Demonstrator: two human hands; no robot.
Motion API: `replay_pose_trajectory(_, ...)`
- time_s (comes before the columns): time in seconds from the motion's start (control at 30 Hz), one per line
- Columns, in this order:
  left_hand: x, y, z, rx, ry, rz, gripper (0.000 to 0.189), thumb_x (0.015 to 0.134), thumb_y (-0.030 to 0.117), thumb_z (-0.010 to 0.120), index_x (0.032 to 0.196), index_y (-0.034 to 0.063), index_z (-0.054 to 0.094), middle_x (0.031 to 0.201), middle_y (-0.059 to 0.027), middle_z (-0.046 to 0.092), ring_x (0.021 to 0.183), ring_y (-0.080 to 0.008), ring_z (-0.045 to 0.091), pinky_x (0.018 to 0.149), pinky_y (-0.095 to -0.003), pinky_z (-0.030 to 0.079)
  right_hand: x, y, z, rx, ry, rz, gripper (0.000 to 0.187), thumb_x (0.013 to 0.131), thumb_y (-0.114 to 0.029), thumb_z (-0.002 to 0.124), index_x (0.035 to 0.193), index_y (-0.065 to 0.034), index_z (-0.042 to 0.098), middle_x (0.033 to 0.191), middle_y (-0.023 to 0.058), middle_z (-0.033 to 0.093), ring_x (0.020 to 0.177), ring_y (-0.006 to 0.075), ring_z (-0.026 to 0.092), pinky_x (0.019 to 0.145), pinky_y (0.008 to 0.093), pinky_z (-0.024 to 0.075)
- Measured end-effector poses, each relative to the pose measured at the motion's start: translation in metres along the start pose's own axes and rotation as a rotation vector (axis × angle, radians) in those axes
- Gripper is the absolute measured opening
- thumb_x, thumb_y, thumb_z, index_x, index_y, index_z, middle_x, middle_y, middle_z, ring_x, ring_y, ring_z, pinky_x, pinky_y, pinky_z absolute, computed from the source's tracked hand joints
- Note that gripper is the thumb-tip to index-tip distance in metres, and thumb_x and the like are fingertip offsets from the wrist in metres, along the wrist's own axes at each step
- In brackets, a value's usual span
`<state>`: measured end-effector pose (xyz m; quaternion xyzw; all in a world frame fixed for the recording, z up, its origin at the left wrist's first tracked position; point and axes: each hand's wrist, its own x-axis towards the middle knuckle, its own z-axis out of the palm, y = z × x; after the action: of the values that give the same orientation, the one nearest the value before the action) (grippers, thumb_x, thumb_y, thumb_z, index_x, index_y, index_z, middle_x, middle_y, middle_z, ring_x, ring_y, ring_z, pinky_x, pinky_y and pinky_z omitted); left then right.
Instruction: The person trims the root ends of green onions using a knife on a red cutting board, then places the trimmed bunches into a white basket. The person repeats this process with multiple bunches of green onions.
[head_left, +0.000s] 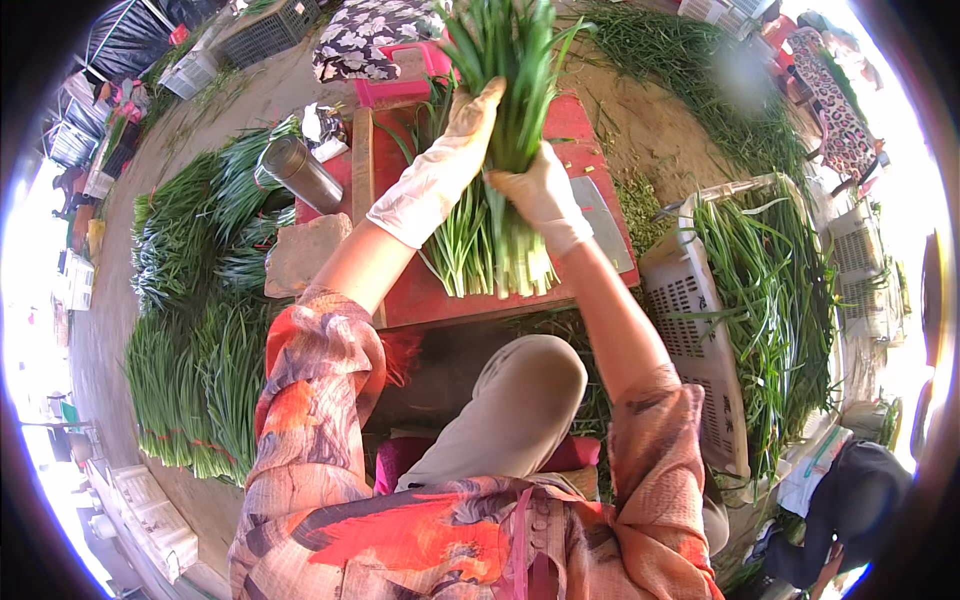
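Both my hands wear whitish gloves and hold one bunch of long green leaves, apparently garlic chives (514, 105), upright above a low red table (405, 300). Around the left side of its leaves is my left hand (474, 116). Lower down, my right hand (541, 191) grips it above the pale stalk ends, which look blurred. More chives (459, 251) lie on the table just left of the bunch. A grey flat plate (604, 221) rests at the table's right side. On the left are a wooden strip (363, 165), a metal flask (304, 174) and a rough block (304, 253).
Tied bundles of greens (191, 367) cover the floor at left. A white plastic crate (679, 300) full of loose greens stands at right. Beyond the table are a pink plastic stool (401, 75) and a heap of greens (697, 97). A dark-clothed person (844, 502) appears at lower right.
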<state>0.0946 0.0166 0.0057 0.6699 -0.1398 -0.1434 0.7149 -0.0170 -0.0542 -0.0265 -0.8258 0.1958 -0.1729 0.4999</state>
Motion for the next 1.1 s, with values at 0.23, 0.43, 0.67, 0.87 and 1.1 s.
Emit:
replay_pose_trajectory(0.23, 0.030, -0.103, -0.067, 0.304, 0.139, -0.210, 0.093, 0.085, 0.064, 0.049, 0.140, -0.0090, 0.028, 0.138, -0.0304, 0.040, 0.127, -0.0388, 0.043, 0.104, -0.0391, 0.036, 0.007, 0.032, 0.065, -0.114, -0.215, 0.151, 0.074, 0.070, -0.051, 0.077, 0.101, 0.0130, 0.055, 0.098, 0.0306, 0.062, 0.094, 0.0383, 0.063, 0.079, 0.0411, 0.0508)
replay_pose_trajectory(0.43, 0.046, -0.129, -0.114, 0.366, 0.240, -0.110, 0.088, 0.084, 0.056, 0.057, 0.141, -0.0055, 0.029, 0.143, -0.0255, 0.036, 0.131, -0.0324, 0.039, 0.106, -0.0394, 0.033, 0.002, 0.004, 0.039, -0.077, -0.320, 0.041, 0.071, 0.078, -0.054, 0.068, 0.099, 0.0137, 0.057, 0.089, 0.0289, 0.064, 0.088, 0.0328, 0.065, 0.074, 0.0399, 0.0489)
replay_pose_trajectory(0.67, -0.042, -0.082, -0.079, 0.817, -0.479, 0.808, 0.051, 0.088, 0.019, 0.056, 0.137, 0.0126, 0.044, 0.141, -0.0096, 0.044, 0.136, -0.0302, 0.031, 0.113, -0.0420, 0.022, -0.045, -0.052, -0.009, -0.712, -0.395, -0.287, 0.032, 0.084, -0.030, 0.061, 0.083, 0.0020, 0.058, 0.080, 0.0206, 0.063, 0.078, 0.0355, 0.064, 0.070, 0.0428, 0.0526)
replay_pose_trajectory(0.87, -0.051, -0.111, -0.061, 1.181, -0.699, 0.874, 0.050, 0.090, 0.029, 0.055, 0.138, 0.0198, 0.044, 0.147, -0.0051, 0.036, 0.135, -0.0288, 0.034, 0.111, -0.0445, 0.025, -0.176, -0.191, -0.110, -0.480, -0.637, -0.816, 0.026, 0.080, -0.027, 0.065, 0.086, -0.0024, 0.060, 0.077, 0.0155, 0.062, 0.071, 0.0292, 0.064, 0.060, 0.0381, 0.0521)
replay_pose_trajectory(1.1, -0.059, -0.094, -0.054, 1.197, -0.791, 0.830, 0.060, 0.085, 0.012, 0.057, 0.142, 0.0149, 0.039, 0.149, -0.0055, 0.033, 0.137, -0.0296, 0.031, 0.113, -0.0428, 0.021, -0.211, -0.173, -0.158, -0.237, -0.456, -0.864, 0.019, 0.080, -0.021, 0.066, 0.085, -0.0032, 0.061, 0.072, 0.0130, 0.061, 0.069, 0.0298, 0.064, 0.059, 0.0370, 0.0510)
